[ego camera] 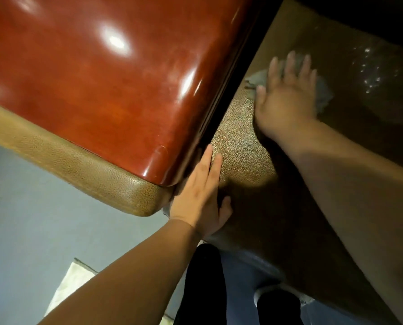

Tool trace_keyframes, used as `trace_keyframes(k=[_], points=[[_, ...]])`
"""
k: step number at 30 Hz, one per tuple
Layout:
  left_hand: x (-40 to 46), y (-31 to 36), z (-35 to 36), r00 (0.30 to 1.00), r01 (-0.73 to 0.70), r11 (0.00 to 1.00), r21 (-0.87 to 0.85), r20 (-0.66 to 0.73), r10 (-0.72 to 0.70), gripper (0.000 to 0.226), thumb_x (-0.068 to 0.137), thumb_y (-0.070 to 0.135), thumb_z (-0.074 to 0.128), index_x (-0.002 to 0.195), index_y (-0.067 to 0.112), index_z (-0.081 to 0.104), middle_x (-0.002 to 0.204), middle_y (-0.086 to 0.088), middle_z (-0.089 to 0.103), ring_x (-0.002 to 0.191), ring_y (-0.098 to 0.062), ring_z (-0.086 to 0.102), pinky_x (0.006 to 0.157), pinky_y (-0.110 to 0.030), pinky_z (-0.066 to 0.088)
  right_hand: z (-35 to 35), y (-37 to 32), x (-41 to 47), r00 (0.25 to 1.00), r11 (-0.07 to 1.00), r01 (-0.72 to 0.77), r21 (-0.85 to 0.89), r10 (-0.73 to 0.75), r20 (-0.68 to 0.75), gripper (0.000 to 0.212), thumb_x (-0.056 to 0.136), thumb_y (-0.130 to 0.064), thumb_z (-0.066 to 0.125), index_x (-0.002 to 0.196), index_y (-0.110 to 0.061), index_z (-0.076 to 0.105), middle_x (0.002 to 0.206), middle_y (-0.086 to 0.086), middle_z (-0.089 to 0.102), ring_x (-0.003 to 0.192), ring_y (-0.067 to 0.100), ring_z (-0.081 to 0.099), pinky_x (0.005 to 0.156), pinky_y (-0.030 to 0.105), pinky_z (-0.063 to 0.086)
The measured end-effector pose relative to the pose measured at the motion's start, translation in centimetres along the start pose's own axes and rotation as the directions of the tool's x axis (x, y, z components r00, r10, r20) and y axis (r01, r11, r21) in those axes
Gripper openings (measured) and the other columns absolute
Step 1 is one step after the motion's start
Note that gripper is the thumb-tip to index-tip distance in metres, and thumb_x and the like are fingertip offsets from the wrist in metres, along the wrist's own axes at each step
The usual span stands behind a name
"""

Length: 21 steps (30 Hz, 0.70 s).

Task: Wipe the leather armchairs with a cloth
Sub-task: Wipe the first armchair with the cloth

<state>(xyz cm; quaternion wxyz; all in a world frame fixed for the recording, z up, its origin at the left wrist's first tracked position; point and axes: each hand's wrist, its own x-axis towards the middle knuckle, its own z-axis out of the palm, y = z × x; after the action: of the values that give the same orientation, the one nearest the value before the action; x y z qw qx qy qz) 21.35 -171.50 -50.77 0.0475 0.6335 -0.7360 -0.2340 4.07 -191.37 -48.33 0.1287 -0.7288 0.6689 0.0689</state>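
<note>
Right hand point(287, 97) flat, fingers spread and straight, pressing grey cloth point(322, 95) onto textured brown leather side of armchair point(240, 141) — cloth mostly hidden under palm, edges showing left and right of fingers. Motion-blurred, so grip detail unclear. Left hand point(202, 195) open, fingers straight and together, resting on same leather panel near glossy red-brown seat cushion point(97, 85), fingertips at dark gap between cushion and panel — holding nothing. Grey floor point(31, 219) below left, pale mat corner point(73, 285) near bottom edge. No containers visible.
</note>
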Motion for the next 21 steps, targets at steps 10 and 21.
trace_keyframes(k=[10, 21], points=[[0.2, 0.7, -0.6, 0.995, 0.057, 0.994, 0.093, 0.081, -0.065, 0.099, 0.083, 0.048, 0.045, 0.166, 0.001, 0.021, 0.173, -0.026, 0.012, 0.157, -0.041, 0.026, 0.121, -0.047, 0.035, 0.0, 1.6, -5.1, 0.756, 0.759, 0.648, -0.068, -0.629, 0.179, 0.065, 0.109, -0.044, 0.028, 0.165, -0.011, 0.02, 0.173, 0.012, 0.011, 0.161, 0.03, 0.001, 0.13, 0.048, 0.006], [0.5, 1.1, -1.6, 0.989, 0.044, 0.984, 0.172, 0.134, -0.067, 0.091, 0.088, 0.047, 0.044, 0.161, -0.005, 0.029, 0.171, -0.029, 0.017, 0.158, -0.036, 0.021, 0.129, -0.035, 0.013, 1.4, -1.1, -8.9, 0.83, 0.835, 0.547, 0.051, -0.55, 0.091, 0.061, 0.105, -0.052, 0.033, 0.16, -0.025, 0.036, 0.172, 0.002, 0.023, 0.161, 0.026, 0.005, 0.13, 0.047, 0.003]])
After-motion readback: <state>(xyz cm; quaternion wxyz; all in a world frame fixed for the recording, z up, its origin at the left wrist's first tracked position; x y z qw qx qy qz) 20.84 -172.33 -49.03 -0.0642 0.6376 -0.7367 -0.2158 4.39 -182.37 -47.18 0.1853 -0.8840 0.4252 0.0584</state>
